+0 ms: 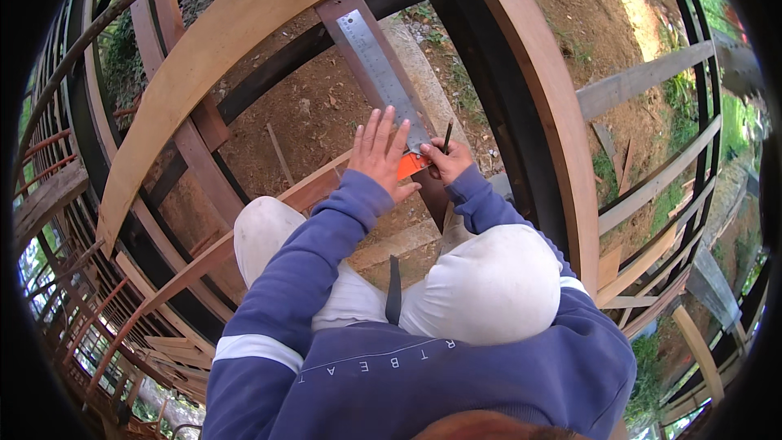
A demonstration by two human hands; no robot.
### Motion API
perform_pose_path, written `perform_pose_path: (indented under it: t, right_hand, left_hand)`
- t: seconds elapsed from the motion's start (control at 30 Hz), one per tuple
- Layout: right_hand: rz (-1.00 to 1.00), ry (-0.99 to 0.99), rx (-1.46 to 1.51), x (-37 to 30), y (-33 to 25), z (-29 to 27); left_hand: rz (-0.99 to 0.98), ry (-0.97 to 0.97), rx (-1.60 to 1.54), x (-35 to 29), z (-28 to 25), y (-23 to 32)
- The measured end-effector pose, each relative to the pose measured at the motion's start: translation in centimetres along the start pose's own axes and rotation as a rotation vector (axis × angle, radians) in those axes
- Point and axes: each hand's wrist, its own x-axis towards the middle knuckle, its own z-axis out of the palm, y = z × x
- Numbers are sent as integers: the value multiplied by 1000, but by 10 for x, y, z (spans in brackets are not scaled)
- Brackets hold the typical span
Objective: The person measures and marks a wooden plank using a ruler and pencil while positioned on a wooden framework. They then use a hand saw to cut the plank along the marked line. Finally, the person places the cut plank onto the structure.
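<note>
A try square with a wide steel blade [373, 59] and an orange handle [412, 165] lies along a reddish-brown timber plank [417, 99]. My left hand [376, 155] rests at the handle end of the square with its fingers stretched out, holding nothing. Just right of it, my right hand [453, 163] is closed round a dark pencil [448, 135], which points up and away from me. Its thumb and fingertips are at the joint of blade and handle. Part of the handle is hidden beneath my hands.
A light curved board [183, 85] arcs across the left, with a wooden peg at its top. Dark beams [489, 73] and a curved brown timber [562, 114] frame the right. Bare earth [289, 114] shows below. My knees, in white trousers, are close behind my hands.
</note>
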Motion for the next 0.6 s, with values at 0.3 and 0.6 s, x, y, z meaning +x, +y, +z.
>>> perform_pose_path:
  t: [0.3, 0.6]
  right_hand:
    - [60, -27, -111, 0, -16, -3]
    - [101, -29, -46, -2, -21, -1]
  left_hand:
    - [-31, -18, 29, 0, 14, -14]
    - [-34, 8, -22, 3, 19, -16]
